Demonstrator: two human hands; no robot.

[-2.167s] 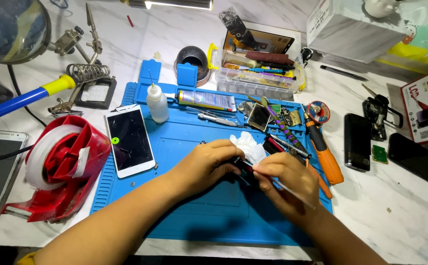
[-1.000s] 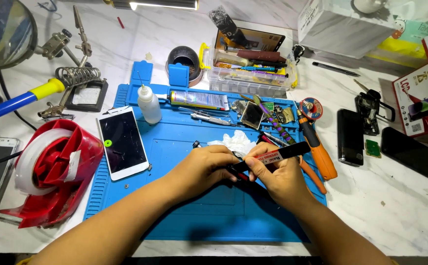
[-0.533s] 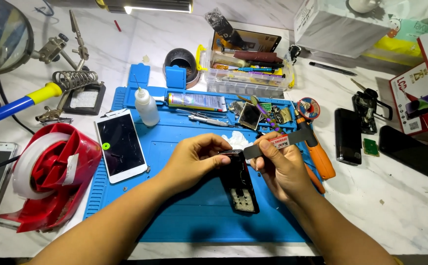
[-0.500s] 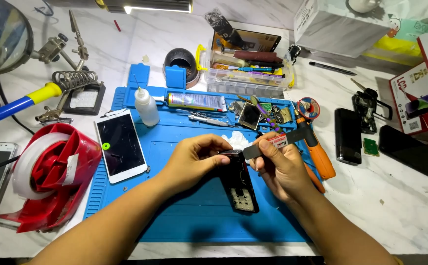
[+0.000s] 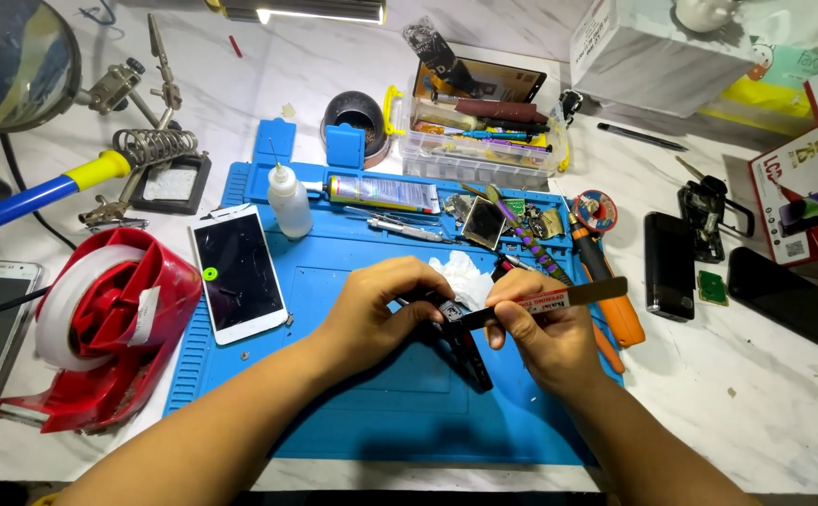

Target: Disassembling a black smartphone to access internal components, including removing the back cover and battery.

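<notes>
Phone part (image 5: 470, 351): black, now tilted edge-on, no longer flat-faced.
Left hand (image 5: 371, 305): my fingers pinch its top.
Right hand (image 5: 545, 333): closed around flat pry tool (image 5: 559, 298), tip touching the part.

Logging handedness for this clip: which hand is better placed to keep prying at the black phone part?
Right, probably. The right hand grips the flat pry tool, tip at the black phone part; the left hand pinches that part's top.
</notes>
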